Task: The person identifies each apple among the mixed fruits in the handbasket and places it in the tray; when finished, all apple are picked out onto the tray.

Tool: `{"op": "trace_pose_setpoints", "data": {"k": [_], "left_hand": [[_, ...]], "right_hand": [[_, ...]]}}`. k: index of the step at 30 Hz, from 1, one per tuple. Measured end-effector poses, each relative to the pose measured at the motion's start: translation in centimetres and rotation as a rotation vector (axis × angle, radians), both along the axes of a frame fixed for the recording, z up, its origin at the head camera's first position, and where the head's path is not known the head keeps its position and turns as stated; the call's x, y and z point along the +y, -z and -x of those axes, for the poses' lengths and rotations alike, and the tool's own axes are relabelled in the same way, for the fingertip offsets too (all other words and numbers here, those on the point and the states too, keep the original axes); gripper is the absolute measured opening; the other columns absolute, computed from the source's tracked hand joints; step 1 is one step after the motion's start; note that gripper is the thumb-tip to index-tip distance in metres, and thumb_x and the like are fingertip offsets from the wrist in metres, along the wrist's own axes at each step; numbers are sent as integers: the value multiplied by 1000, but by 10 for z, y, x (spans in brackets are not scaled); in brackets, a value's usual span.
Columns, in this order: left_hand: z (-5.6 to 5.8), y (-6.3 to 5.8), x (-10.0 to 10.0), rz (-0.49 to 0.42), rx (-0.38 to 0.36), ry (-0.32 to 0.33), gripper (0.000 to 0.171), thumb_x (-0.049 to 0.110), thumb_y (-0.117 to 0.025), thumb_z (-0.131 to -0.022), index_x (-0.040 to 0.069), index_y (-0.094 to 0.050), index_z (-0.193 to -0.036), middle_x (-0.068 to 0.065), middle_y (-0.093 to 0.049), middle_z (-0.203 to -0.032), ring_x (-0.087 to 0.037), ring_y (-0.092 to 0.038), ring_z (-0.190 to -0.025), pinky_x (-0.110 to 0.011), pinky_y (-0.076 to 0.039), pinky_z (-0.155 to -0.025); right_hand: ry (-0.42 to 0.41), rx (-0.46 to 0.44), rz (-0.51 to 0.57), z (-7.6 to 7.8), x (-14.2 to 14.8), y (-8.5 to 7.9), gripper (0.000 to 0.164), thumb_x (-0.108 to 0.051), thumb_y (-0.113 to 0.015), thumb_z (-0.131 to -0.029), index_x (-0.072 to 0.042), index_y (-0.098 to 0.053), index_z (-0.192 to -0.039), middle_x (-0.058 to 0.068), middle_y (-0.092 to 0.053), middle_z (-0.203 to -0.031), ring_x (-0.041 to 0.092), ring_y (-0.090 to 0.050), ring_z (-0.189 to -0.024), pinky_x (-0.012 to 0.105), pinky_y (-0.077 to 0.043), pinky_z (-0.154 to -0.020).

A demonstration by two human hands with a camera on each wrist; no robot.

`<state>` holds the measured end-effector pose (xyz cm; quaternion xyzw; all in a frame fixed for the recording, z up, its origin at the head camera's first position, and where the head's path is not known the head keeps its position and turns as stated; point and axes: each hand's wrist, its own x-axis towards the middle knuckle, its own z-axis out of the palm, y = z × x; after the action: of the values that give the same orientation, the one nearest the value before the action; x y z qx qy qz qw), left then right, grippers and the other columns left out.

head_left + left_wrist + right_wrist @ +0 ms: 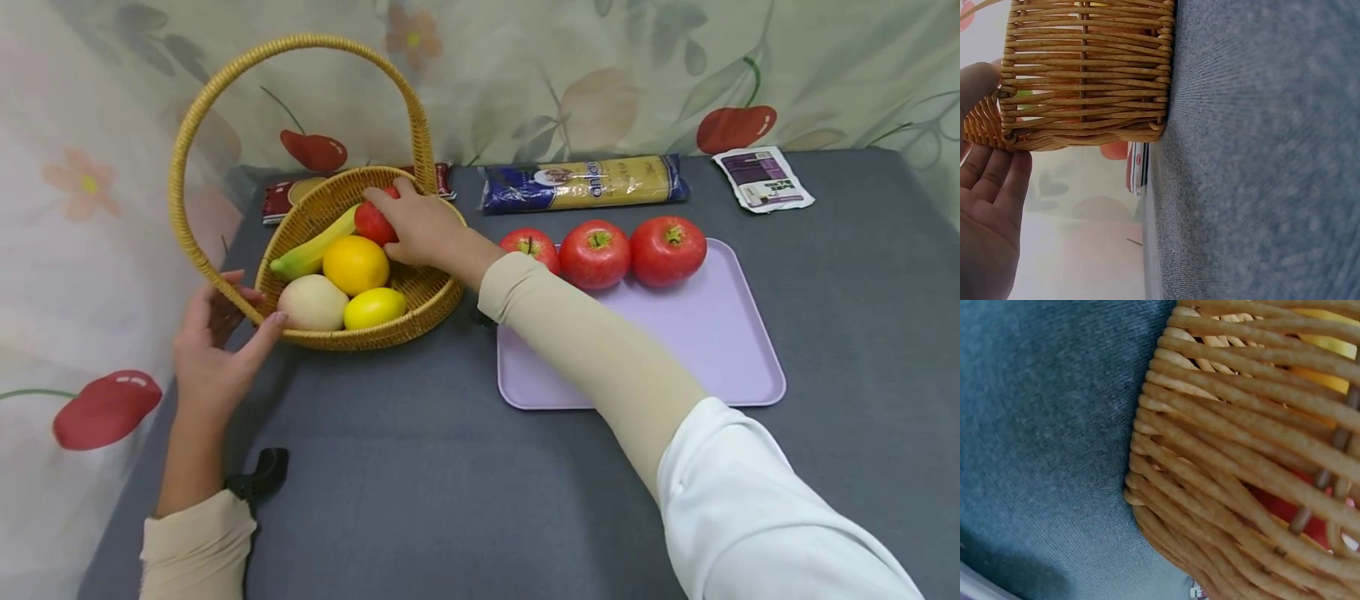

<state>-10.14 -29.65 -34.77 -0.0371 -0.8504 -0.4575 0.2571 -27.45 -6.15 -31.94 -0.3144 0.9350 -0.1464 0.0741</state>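
Note:
A wicker basket [412,325] with a tall arched handle stands at the left of the table. In it lie a banana [315,252], an orange [356,265], a lemon [375,309] and a pale round fruit [313,303]. My right hand [431,227] reaches over the rim and grips a red apple [372,221] at the basket's far side; fingers cover part of it. With thumb and fingers on either side, my left hand [217,346] holds the rim at the handle's left foot. The left wrist view shows these fingers [1007,178] against the woven side.
A lilac tray [705,358] bears three red apples [596,254] along its far edge, partly behind my right arm. Behind it lie a pasta packet [585,183] and a purple-white sachet [763,179]. A dark red packet [281,200] is behind the basket, before a floral curtain [510,75].

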Motion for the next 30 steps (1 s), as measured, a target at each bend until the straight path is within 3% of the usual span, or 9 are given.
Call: {"op": "trace_pose_setpoints", "data": {"k": [6,10,17,25,30], "left_hand": [[4,6,-4,-9,1,6,61,-4,-79,-80,4,-55,-136,-10,-62,-115,-15,-60,-106,-20,-48,-96],[4,6,-2,-3,-4,6,61,-5,-79,-81,3,-55,-136,-12,-62,-115,-15,-60,-107,-20,-48,-97],[4,7,-4,-8,-15,4,62,-3,-80,-81,5,-55,-137,-10,-62,-116,-15,-59,-107,-21,-48,-97],[4,8,-6,-10,-11,5,63,-3,-81,-80,6,-55,-137,-8,-62,-116,-14,-60,-107,-20,-48,-97],[4,9,-7,-7,-3,5,63,-4,-80,-80,5,-55,-136,-9,-62,-115,-14,-60,-107,-20,-49,-97]], "right_hand": [[37,-32,121,0,2,3,67,-29,-71,-93,-22,-36,-150,16,-35,-145,30,-59,-107,36,-50,-96],[60,6,153,-1,3,3,66,-31,-72,-91,-24,-39,-147,14,-37,-142,30,-60,-104,37,-52,-94],[84,65,288,-5,8,-1,70,-34,-76,-89,-26,-41,-149,10,-35,-147,28,-55,-117,39,-49,-99],[-113,104,484,-20,16,-2,68,-38,-77,-88,-20,-46,-145,6,-39,-146,17,-46,-128,25,-40,-103],[-210,46,592,-25,14,0,62,-34,-79,-87,-15,-52,-138,8,-39,-146,16,-40,-132,22,-39,-103]]}}
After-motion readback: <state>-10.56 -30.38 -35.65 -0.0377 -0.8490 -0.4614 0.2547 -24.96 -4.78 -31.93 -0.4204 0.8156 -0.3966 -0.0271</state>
